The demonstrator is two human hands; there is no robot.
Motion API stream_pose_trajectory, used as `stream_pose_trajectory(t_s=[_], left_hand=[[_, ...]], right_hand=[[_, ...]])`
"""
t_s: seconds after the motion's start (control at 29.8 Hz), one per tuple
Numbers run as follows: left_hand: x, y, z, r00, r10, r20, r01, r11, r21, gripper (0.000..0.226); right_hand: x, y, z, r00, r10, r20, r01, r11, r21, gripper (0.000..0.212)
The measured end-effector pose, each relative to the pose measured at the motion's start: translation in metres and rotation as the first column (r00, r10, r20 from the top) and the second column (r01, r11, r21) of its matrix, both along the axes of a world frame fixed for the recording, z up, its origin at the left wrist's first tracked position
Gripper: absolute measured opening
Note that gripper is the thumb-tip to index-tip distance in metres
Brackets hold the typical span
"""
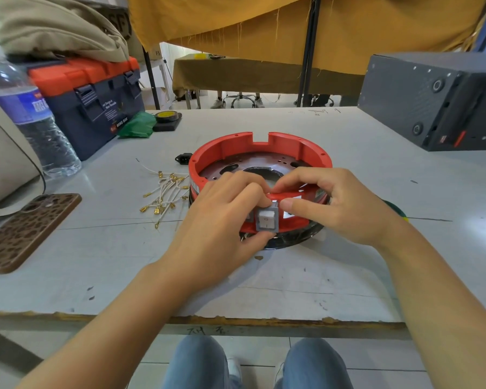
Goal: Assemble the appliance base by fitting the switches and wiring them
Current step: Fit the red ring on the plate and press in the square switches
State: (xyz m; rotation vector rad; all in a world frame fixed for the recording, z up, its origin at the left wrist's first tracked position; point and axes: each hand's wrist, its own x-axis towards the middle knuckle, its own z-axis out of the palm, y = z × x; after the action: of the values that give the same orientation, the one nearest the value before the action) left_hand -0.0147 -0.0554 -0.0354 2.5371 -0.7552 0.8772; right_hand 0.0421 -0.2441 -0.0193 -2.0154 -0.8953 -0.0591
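A round red appliance base (pixel 260 148) with a black bottom ring lies on the grey table, open side up. A white rocker switch (pixel 267 219) in a grey frame sits in the base's near wall. My left hand (pixel 225 217) pinches this switch, thumb under it and fingers above. My right hand (pixel 340 203) grips the red wall just right of the switch, thumb tip beside the switch's top corner. A bundle of white wires with brass terminals (pixel 166 196) lies to the left of the base. A small black socket part (pixel 183 158) rests behind the wires.
A brown phone (pixel 26 231) lies at the near left. A water bottle (pixel 31 116) and an orange-lidded toolbox (pixel 96 99) stand at the back left, with green cloth (pixel 139 124) and a tape roll (pixel 167 117). A dark grey box (pixel 438 99) fills the back right.
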Motion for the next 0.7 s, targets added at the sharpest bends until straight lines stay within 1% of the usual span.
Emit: stream_pose_trajectory(t_s=[0.23,0.3,0.37,0.47,0.54,0.64,0.7], left_hand=[[-0.001,-0.006,0.005,0.998,0.056,0.002,-0.056,0.996,0.073,0.026],[0.000,-0.005,0.006,0.999,0.048,-0.004,-0.047,0.997,0.068,0.026],[0.001,-0.003,0.006,0.999,0.025,-0.041,-0.024,0.999,0.031,0.030],[0.002,0.003,0.005,0.990,-0.006,-0.139,0.000,0.999,-0.043,0.042],[0.004,0.011,0.007,0.981,-0.010,-0.194,-0.004,0.997,-0.071,0.046],[0.010,0.022,0.013,0.963,-0.011,-0.269,-0.024,0.992,-0.127,0.042],[0.014,0.026,0.015,0.957,-0.023,-0.290,-0.032,0.983,-0.182,0.035]], right_hand=[[0.000,0.001,0.000,1.000,-0.001,-0.015,0.001,1.000,-0.019,0.031],[0.001,0.001,0.001,1.000,-0.001,-0.020,0.001,1.000,-0.023,0.033],[0.001,0.001,0.000,1.000,-0.004,-0.017,0.003,0.999,-0.032,0.031],[0.001,0.001,0.001,1.000,-0.009,-0.017,0.008,0.999,-0.039,0.028],[0.001,0.001,0.001,0.999,-0.009,-0.033,0.008,0.999,-0.038,0.027],[0.000,0.001,0.002,0.999,-0.011,-0.038,0.009,0.999,-0.039,0.024],[0.000,0.001,0.002,0.999,-0.017,-0.040,0.015,0.999,-0.047,0.027]])
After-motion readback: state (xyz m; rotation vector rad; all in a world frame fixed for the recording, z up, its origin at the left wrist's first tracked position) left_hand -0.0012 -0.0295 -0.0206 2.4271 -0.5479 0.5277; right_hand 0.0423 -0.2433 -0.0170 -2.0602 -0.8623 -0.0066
